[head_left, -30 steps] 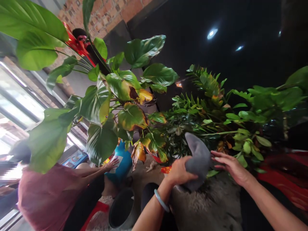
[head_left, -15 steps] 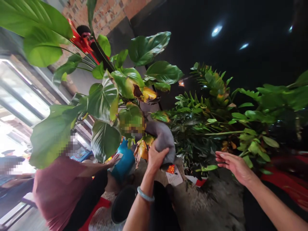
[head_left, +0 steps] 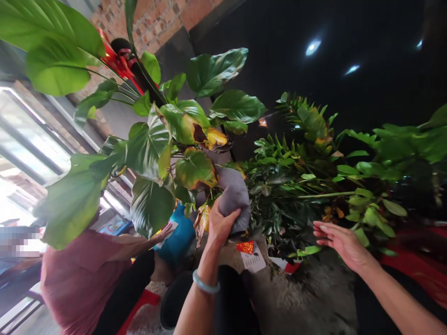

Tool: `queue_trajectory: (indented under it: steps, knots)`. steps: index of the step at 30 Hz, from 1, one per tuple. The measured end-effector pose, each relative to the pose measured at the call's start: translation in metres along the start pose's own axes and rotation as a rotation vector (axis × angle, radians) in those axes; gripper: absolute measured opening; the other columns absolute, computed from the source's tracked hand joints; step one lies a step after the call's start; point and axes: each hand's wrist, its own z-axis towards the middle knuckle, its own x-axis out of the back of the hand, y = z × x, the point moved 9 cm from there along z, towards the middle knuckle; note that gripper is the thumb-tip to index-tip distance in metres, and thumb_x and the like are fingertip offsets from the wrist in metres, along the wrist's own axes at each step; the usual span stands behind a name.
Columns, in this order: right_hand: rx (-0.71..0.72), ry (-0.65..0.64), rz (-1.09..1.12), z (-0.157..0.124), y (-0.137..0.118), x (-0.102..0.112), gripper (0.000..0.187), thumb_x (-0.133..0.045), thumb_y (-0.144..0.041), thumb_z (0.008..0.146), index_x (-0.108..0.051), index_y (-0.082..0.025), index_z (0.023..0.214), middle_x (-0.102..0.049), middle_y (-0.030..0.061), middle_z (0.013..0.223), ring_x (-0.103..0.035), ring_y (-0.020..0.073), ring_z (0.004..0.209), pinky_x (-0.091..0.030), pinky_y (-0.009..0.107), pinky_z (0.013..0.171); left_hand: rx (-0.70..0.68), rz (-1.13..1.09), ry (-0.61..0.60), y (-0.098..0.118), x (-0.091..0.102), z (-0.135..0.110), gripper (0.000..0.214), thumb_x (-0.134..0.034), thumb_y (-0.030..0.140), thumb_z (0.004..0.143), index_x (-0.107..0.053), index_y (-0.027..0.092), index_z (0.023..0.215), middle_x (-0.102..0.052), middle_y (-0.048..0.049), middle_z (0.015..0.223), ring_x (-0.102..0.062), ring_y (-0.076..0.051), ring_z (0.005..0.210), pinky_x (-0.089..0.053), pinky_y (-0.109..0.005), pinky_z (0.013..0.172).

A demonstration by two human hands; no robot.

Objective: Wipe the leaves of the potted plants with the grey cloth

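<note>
My left hand is raised and closed on a grey cloth, which it presses against the yellowing lower leaves of a large-leaved plant. A pale bangle sits on that wrist. My right hand is open, fingers stretched flat toward the left, just below the small-leaved bushy plant and touching nothing I can make out.
Another person in a pink top crouches at lower left with a hand on a blue pot. A card with a red tag hangs below the cloth. A dark bucket and a red stool stand on the speckled floor.
My left hand carried the grey cloth from the bushy plant leftward and up to the yellowing leaves. My right hand came off the cloth and stayed open near the bush.
</note>
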Motion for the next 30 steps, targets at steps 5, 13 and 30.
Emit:
queue_trajectory:
  steps: [5, 13, 30]
  knots:
    - [-0.008, -0.031, -0.05, -0.004, -0.001, -0.006, 0.02, -0.078, -0.028, 0.049, -0.079, -0.023, 0.068, -0.079, 0.01, 0.082, -0.069, 0.0249, 0.068, -0.055, 0.033, 0.053, 0.177, 0.169, -0.48, -0.055, -0.074, -0.045, 0.054, -0.079, 0.015, 0.051, -0.067, 0.011, 0.104, -0.071, -0.0043, 0.087, -0.063, -0.023, 0.086, -0.049, -0.035, 0.082]
    - [0.0, -0.015, -0.026, -0.003, -0.007, 0.005, 0.017, -0.076, -0.028, 0.05, -0.079, -0.025, 0.067, -0.078, 0.0087, 0.078, -0.069, 0.0252, 0.067, -0.055, 0.034, 0.054, 0.174, -0.063, -0.825, -0.032, -0.075, -0.093, 0.059, -0.083, 0.026, 0.045, -0.071, 0.018, 0.103, -0.07, 0.0001, 0.091, -0.06, -0.023, 0.092, -0.047, -0.03, 0.081]
    - [-0.03, -0.095, -0.105, -0.01, -0.007, -0.009, 0.019, -0.075, -0.036, 0.053, -0.075, -0.022, 0.065, -0.076, 0.0121, 0.08, -0.068, 0.0293, 0.072, -0.053, 0.038, 0.056, -0.06, -0.422, -0.551, 0.065, -0.114, -0.048, 0.061, -0.082, 0.025, 0.054, -0.066, 0.017, 0.112, -0.07, -0.0022, 0.1, -0.061, -0.023, 0.098, -0.048, -0.032, 0.089]
